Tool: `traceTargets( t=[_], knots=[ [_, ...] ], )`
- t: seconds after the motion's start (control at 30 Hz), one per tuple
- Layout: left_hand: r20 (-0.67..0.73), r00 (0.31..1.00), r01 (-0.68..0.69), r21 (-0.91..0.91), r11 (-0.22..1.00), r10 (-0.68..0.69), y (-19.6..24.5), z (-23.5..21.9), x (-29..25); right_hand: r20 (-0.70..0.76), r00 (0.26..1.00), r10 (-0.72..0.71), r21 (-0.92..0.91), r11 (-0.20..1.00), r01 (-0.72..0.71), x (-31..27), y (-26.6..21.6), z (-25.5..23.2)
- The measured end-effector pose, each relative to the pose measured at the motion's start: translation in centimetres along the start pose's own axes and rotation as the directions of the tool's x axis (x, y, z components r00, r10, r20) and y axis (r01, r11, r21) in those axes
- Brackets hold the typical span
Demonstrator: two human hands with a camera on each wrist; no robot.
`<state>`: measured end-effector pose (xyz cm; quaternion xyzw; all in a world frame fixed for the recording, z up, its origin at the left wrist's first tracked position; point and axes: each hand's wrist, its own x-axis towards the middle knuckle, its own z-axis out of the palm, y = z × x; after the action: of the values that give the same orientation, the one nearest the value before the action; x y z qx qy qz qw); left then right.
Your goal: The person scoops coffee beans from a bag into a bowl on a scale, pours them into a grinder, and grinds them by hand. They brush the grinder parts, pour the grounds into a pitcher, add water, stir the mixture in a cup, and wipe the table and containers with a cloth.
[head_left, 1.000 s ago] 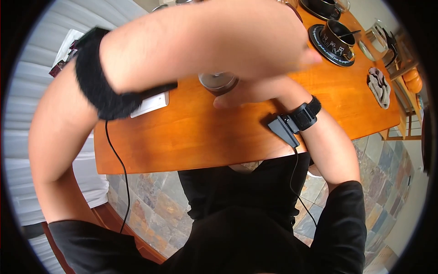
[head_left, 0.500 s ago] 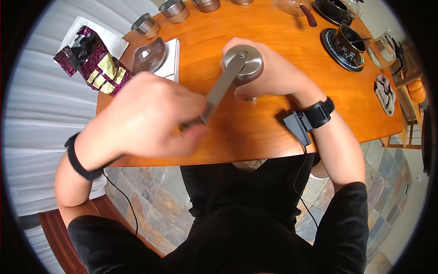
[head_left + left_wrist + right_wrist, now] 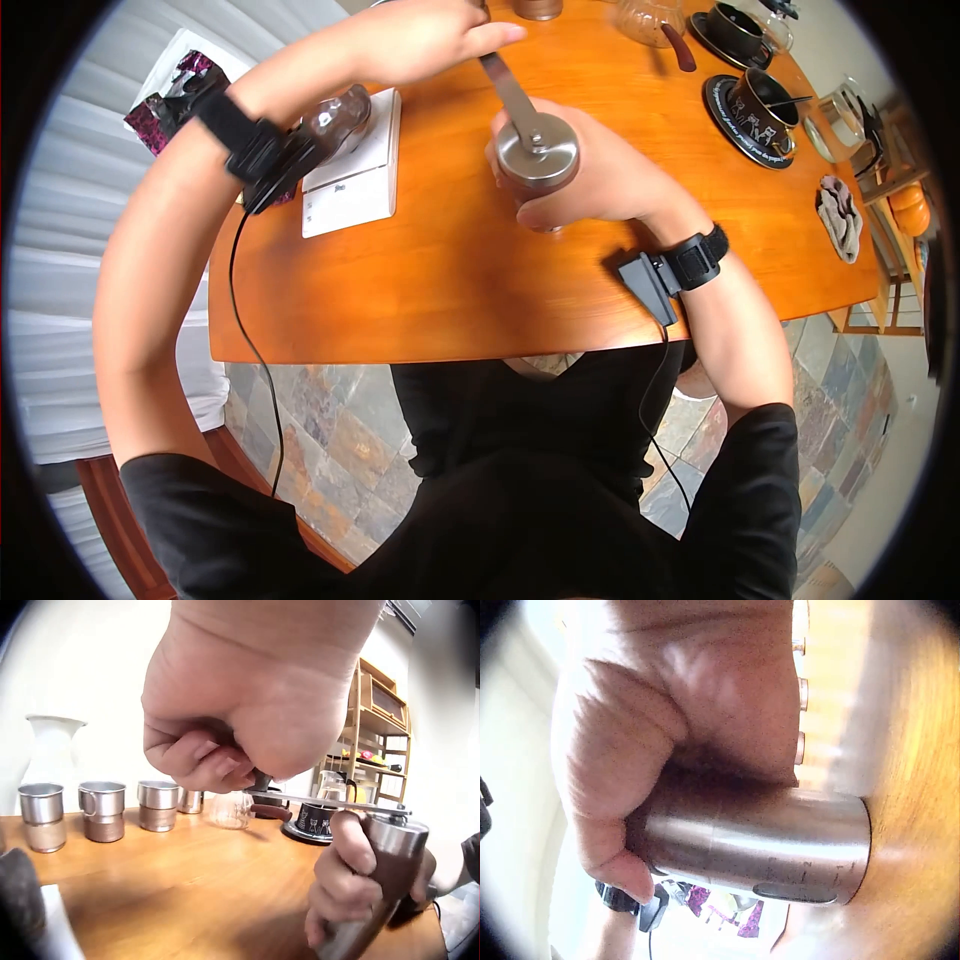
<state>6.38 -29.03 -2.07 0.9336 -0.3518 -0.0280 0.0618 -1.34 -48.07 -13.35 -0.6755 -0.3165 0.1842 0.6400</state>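
A hand coffee grinder [image 3: 540,155] with a steel lid and a brown band stands on the table, tilted slightly. My right hand [image 3: 615,165] wraps round its body, thumb on the near side. From the lid a flat metal crank arm [image 3: 512,95] points away from me and to the left. At its far end my left hand [image 3: 430,40] grips the dark crank knob [image 3: 261,782], curled fingers hiding most of it. In the right wrist view the steel lower body [image 3: 780,840] shows below my palm, with a slot and small marks near its base.
Left of the grinder lie a flat white device [image 3: 350,205] and a clear glass bowl [image 3: 340,122], near a purple patterned bag [image 3: 150,125]. Several metal cups [image 3: 103,814] line the back. Rightward are a glass pot [image 3: 645,22], black cups [image 3: 760,105] on saucers and a cloth [image 3: 838,218].
My left hand has swung the crank round, from near me on the left to the far side. The right hand keeps holding the grinder, which has shifted slightly.
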Motion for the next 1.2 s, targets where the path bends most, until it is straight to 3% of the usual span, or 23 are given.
traceTargets(
  t=[0.1,0.17,0.3,0.4,0.57,0.67,0.77,0.83,0.87,0.93,1.03,1.1,1.2],
  knots=[
    [0.097,0.995,-0.019,0.108,0.994,0.008,2.8,-0.4,3.2,0.001,1.000,0.004,-0.013,1.000,-0.004,0.0,-0.6,-0.1],
    [0.149,0.988,-0.063,0.163,0.985,0.039,4.8,-0.4,4.7,0.092,0.992,0.089,0.016,0.996,-0.090,0.0,-0.9,-0.3],
    [0.235,0.968,-0.153,0.275,0.949,0.088,8.9,-0.8,5.5,0.092,0.995,0.044,0.009,0.999,-0.045,-0.1,-0.7,-0.2],
    [0.317,0.912,-0.319,0.143,0.937,0.262,12.0,-1.8,3.3,0.060,0.998,0.015,-0.108,0.994,-0.009,-0.1,-0.2,-0.1],
    [0.168,0.867,-0.484,0.055,0.873,0.470,13.6,0.1,-2.6,-0.050,0.975,-0.217,-0.169,0.964,0.206,-0.1,1.1,-0.3],
    [0.017,0.858,-0.513,-0.001,0.858,0.513,13.3,1.7,-6.1,-0.053,0.958,-0.280,-0.177,0.947,0.267,0.2,1.4,-0.6],
    [-0.048,0.860,-0.510,-0.033,0.860,0.508,11.5,1.9,-8.9,-0.019,0.970,-0.241,-0.133,0.962,0.237,0.6,1.9,-0.8],
    [0.142,0.858,-0.504,0.047,0.862,0.494,9.8,1.2,-10.5,0.020,0.988,-0.156,-0.030,0.987,0.156,0.4,1.6,-0.5],
    [0.142,0.858,-0.504,0.043,0.862,0.494,8.9,0.8,-11.1,0.040,0.992,-0.116,0.019,0.993,0.115,0.2,1.3,-0.5],
    [0.241,0.884,-0.383,-0.123,0.916,0.402,6.8,0.1,-12.1,0.099,0.995,-0.023,0.122,0.992,0.011,0.0,0.6,-0.2],
    [0.185,0.912,-0.324,-0.221,0.920,0.366,2.6,0.0,-11.8,0.114,0.992,0.050,0.172,0.983,-0.069,-0.2,0.0,-0.4],
    [0.144,0.948,-0.265,-0.146,0.953,0.285,-0.5,0.2,-11.0,0.092,0.994,0.065,0.167,0.983,-0.080,-0.1,0.2,-0.3],
    [0.105,0.994,0.000,-0.213,0.977,0.023,-2.6,0.6,-8.7,0.043,0.998,-0.046,0.035,0.998,0.045,-0.1,0.5,-0.3]
  ],
)
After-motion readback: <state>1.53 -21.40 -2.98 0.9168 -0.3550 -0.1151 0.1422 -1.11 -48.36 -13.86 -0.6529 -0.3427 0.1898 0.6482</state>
